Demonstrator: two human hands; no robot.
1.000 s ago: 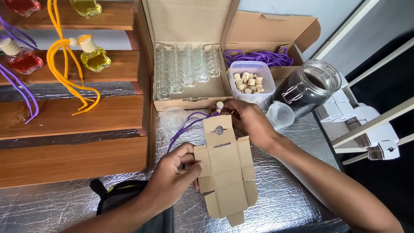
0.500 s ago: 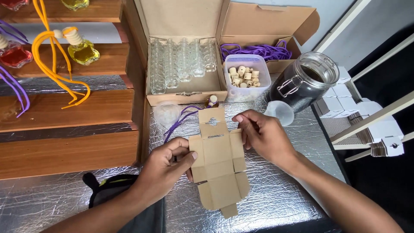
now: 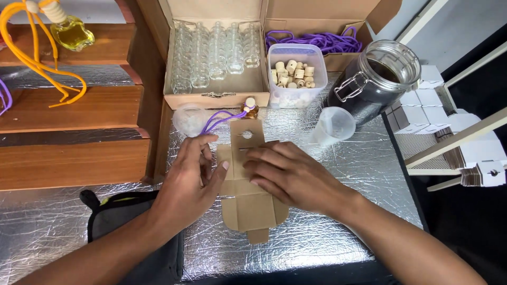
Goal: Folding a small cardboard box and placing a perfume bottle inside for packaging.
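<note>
— Pressing down flat, the right hand (image 3: 288, 177) lies palm-down with fingers stretched out and close together on the flat unfolded brown cardboard box blank (image 3: 248, 182), which sits on the crinkled silver foil table cover (image 3: 338, 232).

— And the left hand (image 3: 193, 182)?

— It is spread wide too, fingers loosely apart, resting on the blank's left edge, with the thumb tip touching the cardboard. Neither hand grips anything; both only press.

— Where is the blank's top end?

— Its tab with the round hanging hole points away from the person, toward the small amber glass bottle with a wooden stopper and purple cord (image 3: 249, 107), which lies just beyond it.

— What can't be made out?

— The hands cover the blank's middle, so its folds there are hidden. The purple cord runs toward a clear round plastic piece (image 3: 189, 119) whose kind is hard to tell. Both forearms are cut off by the frame's lower edge, and the black fabric pouch (image 3: 132, 232) is partly under the left arm.
</note>
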